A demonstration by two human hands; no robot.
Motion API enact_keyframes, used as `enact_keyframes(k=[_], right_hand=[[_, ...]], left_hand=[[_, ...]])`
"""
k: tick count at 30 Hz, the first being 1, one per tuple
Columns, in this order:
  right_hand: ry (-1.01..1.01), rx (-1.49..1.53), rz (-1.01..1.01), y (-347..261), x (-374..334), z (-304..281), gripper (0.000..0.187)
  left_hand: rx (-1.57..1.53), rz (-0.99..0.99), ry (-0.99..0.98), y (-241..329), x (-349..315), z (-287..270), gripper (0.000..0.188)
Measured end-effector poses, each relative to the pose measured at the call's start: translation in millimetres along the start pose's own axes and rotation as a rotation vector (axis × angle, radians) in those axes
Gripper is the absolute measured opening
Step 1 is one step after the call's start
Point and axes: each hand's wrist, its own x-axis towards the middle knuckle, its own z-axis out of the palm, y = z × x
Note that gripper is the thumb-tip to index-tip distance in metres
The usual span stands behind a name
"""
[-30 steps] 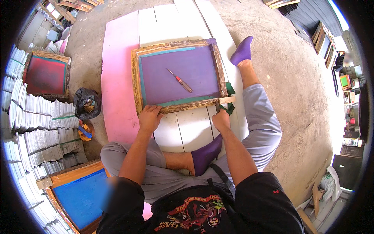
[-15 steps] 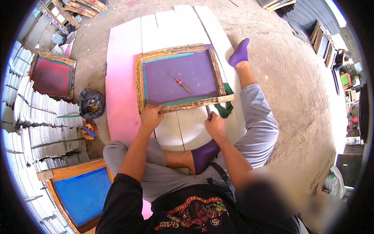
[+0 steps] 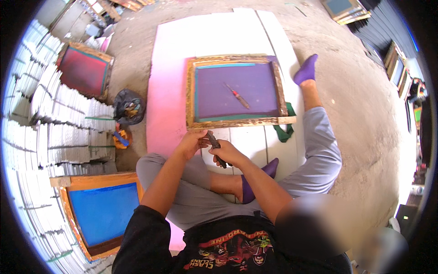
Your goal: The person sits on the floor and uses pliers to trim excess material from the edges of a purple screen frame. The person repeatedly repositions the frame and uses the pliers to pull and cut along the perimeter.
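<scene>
My right hand (image 3: pixel 230 154) is closed round dark pliers (image 3: pixel 216 148), their nose tilted up to the left and the handle ends below the fingers. Close by the nose, my left hand (image 3: pixel 190 144) has its fingers bent together; whatever they hold, if anything, is too small to make out. Just beyond both hands lies a worn wooden screen frame (image 3: pixel 242 122) with purple mesh (image 3: pixel 214 91) and teal edging. A screwdriver (image 3: pixel 238 97) with a red and brown handle rests on the mesh. Green cloth (image 3: pixel 284 132) sticks out under the frame's near right corner.
White and pink boards (image 3: pixel 166 105) lie beneath the frame. To the left stand tall stacks of white sheets (image 3: pixel 59 132), a black bag (image 3: pixel 129 107), an orange item (image 3: pixel 122 137), a red screen (image 3: pixel 84 71) and a blue screen (image 3: pixel 107 214). My outstretched leg (image 3: pixel 319 146) borders the right side.
My left hand has come off the frame's near left corner. My right hand has moved left with the pliers, bringing them up to the left hand. The view has shifted.
</scene>
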Motion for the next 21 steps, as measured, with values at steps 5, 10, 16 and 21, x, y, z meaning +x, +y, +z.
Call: enact_keyframes(k=[5, 10, 16, 21], right_hand=[[-0.114, -0.076, -0.063, -11, 39, 28, 0.032], [-0.139, -0.275, 0.019, -2, 74, 46, 0.040], [-0.084, -0.241, 0.090, 10, 62, 36, 0.041], [-0.026, -0.125, 0.115, 16, 26, -3, 0.040]], left_hand=[[-0.105, -0.060, 0.095, 16, -9, -48, 0.024], [0.146, 0.071, 0.488, 5, -6, -89, 0.021], [0.825, 0.132, 0.853, -3, 8, -89, 0.018], [1.033, 0.214, 0.858, -6, 7, -80, 0.027]])
